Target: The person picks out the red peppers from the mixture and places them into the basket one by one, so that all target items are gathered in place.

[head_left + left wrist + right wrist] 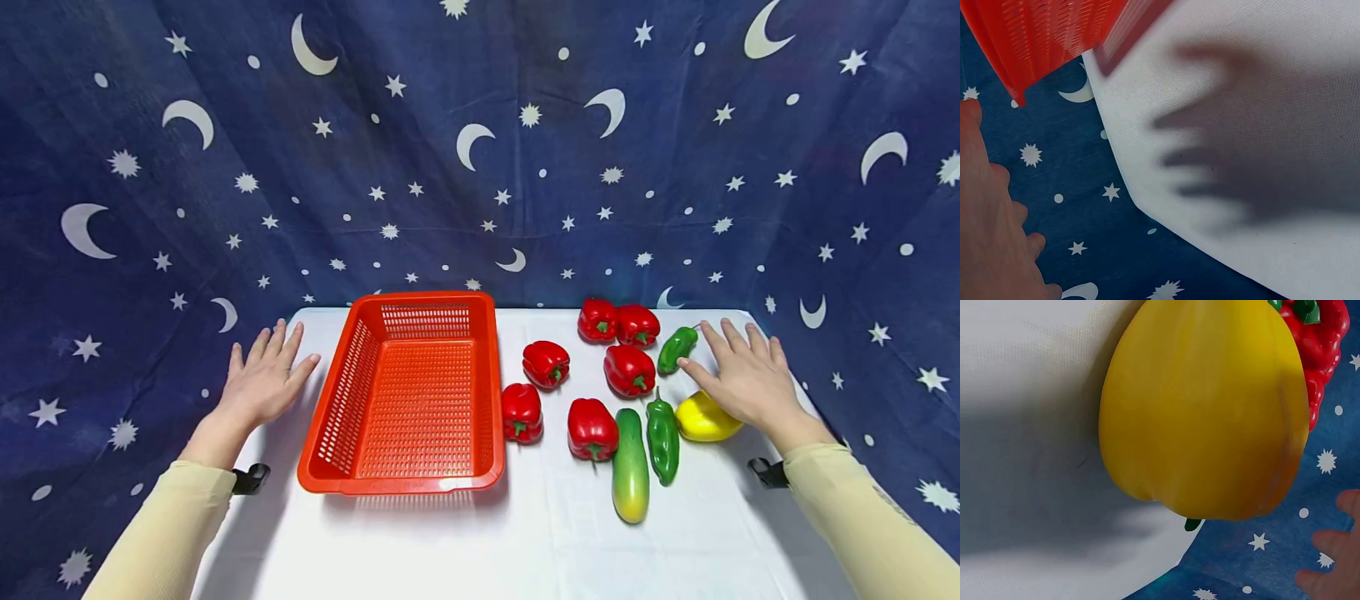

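Observation:
My left hand (262, 379) hovers with spread, straight fingers left of a red plastic basket (334, 483) and touches nothing. Over the table's right side my right hand (742, 379) is likewise spread and holds nothing. Below it lies a smooth yellow vegetable or fruit (701, 418), which fills much of the right wrist view (1204, 412). Close by are a short green pepper (677, 350) and a long green pepper (663, 440). A cucumber (630, 467) lies beside a red bell pepper (592, 429). Several more red bell peppers (628, 370) lie between basket and right hand.
The white-covered table (540, 542) has rounded far corners. A dark blue cloth (420, 217) with moons and stars surrounds its back and sides. The basket has raised, slotted walls and a bare mesh floor. Each forearm wears a black wrist device (251, 479) below the hand.

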### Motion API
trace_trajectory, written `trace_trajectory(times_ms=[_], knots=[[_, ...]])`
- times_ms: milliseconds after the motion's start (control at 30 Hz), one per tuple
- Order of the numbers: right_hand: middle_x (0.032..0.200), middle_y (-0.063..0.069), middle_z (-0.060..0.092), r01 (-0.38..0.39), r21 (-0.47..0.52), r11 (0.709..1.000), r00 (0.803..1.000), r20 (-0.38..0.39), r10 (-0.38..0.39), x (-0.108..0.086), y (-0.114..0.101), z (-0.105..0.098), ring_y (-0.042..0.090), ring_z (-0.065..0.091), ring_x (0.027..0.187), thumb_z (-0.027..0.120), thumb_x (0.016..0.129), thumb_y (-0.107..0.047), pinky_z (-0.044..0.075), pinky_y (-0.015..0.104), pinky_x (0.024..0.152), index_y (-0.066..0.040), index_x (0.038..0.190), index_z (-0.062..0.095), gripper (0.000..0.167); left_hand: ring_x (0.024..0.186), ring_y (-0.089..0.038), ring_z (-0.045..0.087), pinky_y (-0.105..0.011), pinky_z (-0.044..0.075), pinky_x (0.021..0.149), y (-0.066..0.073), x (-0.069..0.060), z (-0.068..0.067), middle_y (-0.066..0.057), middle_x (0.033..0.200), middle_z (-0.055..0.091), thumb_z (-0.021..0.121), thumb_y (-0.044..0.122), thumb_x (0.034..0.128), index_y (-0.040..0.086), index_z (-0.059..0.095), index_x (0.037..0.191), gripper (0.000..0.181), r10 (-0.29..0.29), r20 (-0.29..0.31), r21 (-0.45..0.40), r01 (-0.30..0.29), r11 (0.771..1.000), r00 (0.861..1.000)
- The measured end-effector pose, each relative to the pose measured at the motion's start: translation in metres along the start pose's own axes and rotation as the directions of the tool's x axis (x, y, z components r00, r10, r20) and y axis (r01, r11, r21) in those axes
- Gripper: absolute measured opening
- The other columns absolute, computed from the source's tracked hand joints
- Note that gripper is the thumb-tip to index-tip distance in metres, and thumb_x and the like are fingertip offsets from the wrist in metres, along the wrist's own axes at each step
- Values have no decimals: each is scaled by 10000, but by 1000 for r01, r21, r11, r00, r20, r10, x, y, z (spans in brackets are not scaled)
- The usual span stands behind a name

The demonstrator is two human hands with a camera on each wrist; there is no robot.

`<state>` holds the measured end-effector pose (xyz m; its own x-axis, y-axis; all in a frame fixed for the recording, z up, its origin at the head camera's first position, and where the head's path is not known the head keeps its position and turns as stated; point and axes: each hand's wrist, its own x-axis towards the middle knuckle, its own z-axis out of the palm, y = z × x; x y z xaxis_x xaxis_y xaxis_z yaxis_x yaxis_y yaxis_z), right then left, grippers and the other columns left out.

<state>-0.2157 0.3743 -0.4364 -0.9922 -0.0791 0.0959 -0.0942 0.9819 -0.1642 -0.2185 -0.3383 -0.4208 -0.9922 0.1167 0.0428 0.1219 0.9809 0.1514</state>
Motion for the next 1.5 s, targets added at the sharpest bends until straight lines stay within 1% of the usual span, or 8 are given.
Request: trace_trajectory(times_ms=[333, 533, 800, 967, 1100, 1333, 1433, 1500], knots=[[1611, 354, 174, 23, -9, 1000, 1000, 2, -23, 6, -8, -2, 597, -6, 1462, 392, 980, -705, -111, 713, 1115, -70, 1616, 211, 917, 1498, -530, 33, -735, -75, 1109, 0, -2, -8, -281, 1668, 30, 248, 626, 1050, 93, 78, 1636, 810, -8, 4, -4, 8, 1000, 1000], [1630, 330, 154, 40, 6, 999, 999, 8, -40, 12, -19, -6, 601, 38, 1457, 415, 976, -701, -107, 703, 1124, -91, 1627, 186, 920, 1493, -540, 37, -754, -62, 1096, -2, -3, -11, -288, 1666, 23, 228, 622, 1054, 98, 58, 1638, 803, -5, 10, -31, 6, 999, 1000], [1648, 302, 149, 109, 86, 990, 994, 23, -111, 18, -35, -8, 579, 87, 1465, 476, 984, -647, -32, 724, 1128, -76, 1626, 185, 907, 1489, -551, 9, -771, -59, 1080, -6, -5, -15, -296, 1661, -20, 206, 606, 1061, 86, 9, 1632, 797, -12, 36, -121, 16, 993, 999], [1663, 274, 138, 152, 133, 979, 986, 40, -159, 21, -46, -10, 553, 78, 1482, 553, 955, -633, -26, 701, 1145, -99, 1634, 168, 946, 1485, -562, 11, -783, -24, 1075, -5, -7, -15, -299, 1659, -31, 219, 576, 1072, 75, 3, 1629, 780, -8, 49, -217, 18, 976, 999], [1678, 243, 115, 164, 169, 972, 981, 72, -178, 26, -58, -11, 535, 64, 1494, 623, 934, -598, -22, 676, 1162, -140, 1644, 146, 970, 1492, -547, -37, -755, -13, 1100, -1, -7, -15, -291, 1657, -76, 234, 527, 1088, 49, -18, 1620, 759, 24, 69, -327, 0, 945, 997], [1690, 204, 115, 184, 219, 958, 972, 106, -211, 41, -81, -11, 503, 102, 1502, 735, 909, -446, 99, 752, 1111, -175, 1646, 154, 977, 1516, -423, -167, -673, -95, 1142, 5, -8, -16, -247, 1667, -133, 266, 437, 1110, -5, -64, 1598, 736, 121, 80, -526, -62, 848, 989], [1694, 183, 124, 205, 236, 950, 966, 104, -235, 46, -90, -9, 469, 121, 1512, 746, 903, -421, 151, 746, 1107, -176, 1644, 171, 969, 1524, -388, -167, -668, -82, 1150, 8, -9, -15, -221, 1678, -131, 297, 425, 1108, 13, -65, 1605, 739, 137, 85, -583, -62, 810, 987], [1695, 171, 130, 222, 243, 944, 962, 104, -253, 49, -95, -7, 450, 133, 1516, 751, 898, -416, 175, 732, 1113, -176, 1642, 182, 967, 1528, -405, -131, -669, -46, 1158, 10, -11, -15, -209, 1683, -123, 326, 412, 1106, 34, -62, 1612, 741, 145, 90, -614, -60, 787, 985]])
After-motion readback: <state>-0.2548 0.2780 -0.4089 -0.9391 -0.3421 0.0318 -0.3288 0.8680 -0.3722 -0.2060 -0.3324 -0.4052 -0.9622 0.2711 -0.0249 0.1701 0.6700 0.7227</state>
